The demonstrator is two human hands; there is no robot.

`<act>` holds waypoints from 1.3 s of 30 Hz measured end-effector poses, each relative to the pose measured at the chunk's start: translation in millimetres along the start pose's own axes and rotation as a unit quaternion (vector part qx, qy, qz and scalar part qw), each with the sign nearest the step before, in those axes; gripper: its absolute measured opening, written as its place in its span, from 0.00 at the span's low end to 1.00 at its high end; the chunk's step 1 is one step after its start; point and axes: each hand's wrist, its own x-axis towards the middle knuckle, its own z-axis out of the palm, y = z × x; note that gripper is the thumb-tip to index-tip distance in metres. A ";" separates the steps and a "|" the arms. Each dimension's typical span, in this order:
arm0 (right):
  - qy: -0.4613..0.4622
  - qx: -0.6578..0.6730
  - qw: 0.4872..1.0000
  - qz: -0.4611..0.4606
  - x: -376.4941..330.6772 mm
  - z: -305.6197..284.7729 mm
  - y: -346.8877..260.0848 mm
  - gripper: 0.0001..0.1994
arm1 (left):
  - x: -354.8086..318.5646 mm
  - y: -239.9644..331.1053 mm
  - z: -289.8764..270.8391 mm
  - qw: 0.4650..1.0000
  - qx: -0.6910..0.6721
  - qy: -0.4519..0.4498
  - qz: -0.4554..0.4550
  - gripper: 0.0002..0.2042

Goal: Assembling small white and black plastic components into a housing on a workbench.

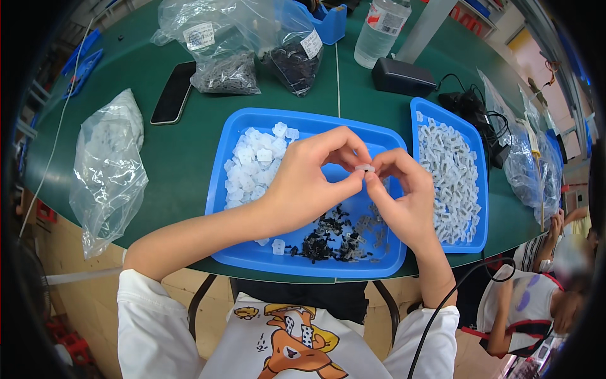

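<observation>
My left hand (307, 180) and my right hand (407, 199) meet above a blue tray (221, 243), fingertips pinched together. Between them they grip a small whitish plastic piece (365, 168) with a dark spot on it. Translucent white plastic pieces (255, 161) lie heaped at the tray's left side, partly behind my left hand and forearm. Small black parts (319, 243) are scattered at the tray's near middle. Beside them, toward my right hand, are small grey parts (369, 227). My right wrist passes over the tray's right edge.
A second blue tray (484, 215) on the right holds many small translucent pieces. Clear bags of grey parts (227, 74) and black parts (297, 63) stand behind, near a phone (173, 93), a bottle (382, 31) and a black box (404, 76). A plastic bag (110, 158) lies left; people sit right.
</observation>
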 end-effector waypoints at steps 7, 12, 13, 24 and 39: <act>-0.039 0.037 0.998 0.023 -0.6 1.8 0.9 0.04 | -5.3 2.6 3.3 0.996 0.082 0.032 0.019 0.13; -0.055 0.028 0.997 0.039 0.4 2.6 -3.3 0.04 | -2.8 -3.5 1.1 0.994 0.100 0.032 0.041 0.11; -0.061 0.004 0.998 0.034 0.9 1.4 -3.6 0.05 | -2.4 -6.7 0.0 0.995 0.093 0.024 0.035 0.10; 0.038 -0.138 0.989 0.041 8.6 -25.2 -2.5 0.05 | 1.4 -13.5 -1.1 0.999 0.017 0.046 -0.013 0.07; -0.271 -0.266 0.925 0.025 3.2 -44.1 -5.1 0.03 | 2.1 -12.9 -4.3 0.998 0.015 0.044 -0.033 0.05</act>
